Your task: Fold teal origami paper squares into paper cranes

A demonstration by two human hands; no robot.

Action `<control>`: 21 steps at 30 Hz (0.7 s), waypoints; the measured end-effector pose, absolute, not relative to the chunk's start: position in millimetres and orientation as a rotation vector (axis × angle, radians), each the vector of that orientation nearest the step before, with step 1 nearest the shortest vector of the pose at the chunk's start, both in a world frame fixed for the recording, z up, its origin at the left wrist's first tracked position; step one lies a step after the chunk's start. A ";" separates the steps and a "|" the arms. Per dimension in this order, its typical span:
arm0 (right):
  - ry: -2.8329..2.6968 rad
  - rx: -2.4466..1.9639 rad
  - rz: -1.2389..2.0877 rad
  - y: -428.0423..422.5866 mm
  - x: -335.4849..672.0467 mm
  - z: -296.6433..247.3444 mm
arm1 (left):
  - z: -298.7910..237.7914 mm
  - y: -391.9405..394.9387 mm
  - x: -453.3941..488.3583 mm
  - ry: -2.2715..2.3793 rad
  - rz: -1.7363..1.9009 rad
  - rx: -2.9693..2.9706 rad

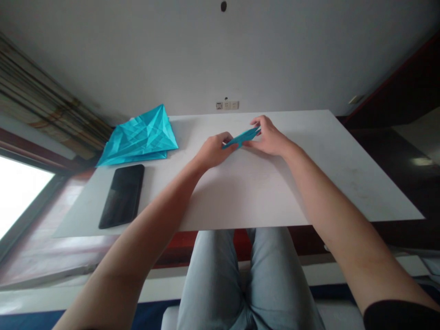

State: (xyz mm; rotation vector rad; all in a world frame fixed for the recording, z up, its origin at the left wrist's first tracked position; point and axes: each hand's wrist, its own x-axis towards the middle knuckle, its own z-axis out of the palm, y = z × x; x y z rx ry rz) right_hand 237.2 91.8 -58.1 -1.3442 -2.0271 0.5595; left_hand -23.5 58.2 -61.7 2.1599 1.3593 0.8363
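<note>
A small folded piece of turquoise paper [244, 136] is stretched between my two hands, just above the middle of the white table. My left hand [217, 149] pinches its near left end, thumb on the close side and fingers curled behind. At the other end my right hand [268, 136] grips the paper, its index finger bent over the top and its thumb below. The paper slants up toward the right, and its ends are partly hidden by my fingers.
Creased turquoise paper sheets [144, 135] lie at the table's back left. In front of them rests a black phone [123, 195]. The white table [343, 183] meets a wall with sockets [227, 105]. My legs are under the front edge.
</note>
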 end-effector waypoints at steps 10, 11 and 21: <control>-1.775 -1.133 0.924 86.2 212.4 -46.5 | -58.3 48.3 -11.6 1.334 1.154 2.070; -1.766 -1.101 0.956 83.9 208.9 -44.0 | -58.1 48.0 -11.3 1.332 1.175 2.100; -1.574 -1.011 1.127 76.6 199.9 -41.2 | -50.6 41.9 -10.7 1.318 1.291 2.262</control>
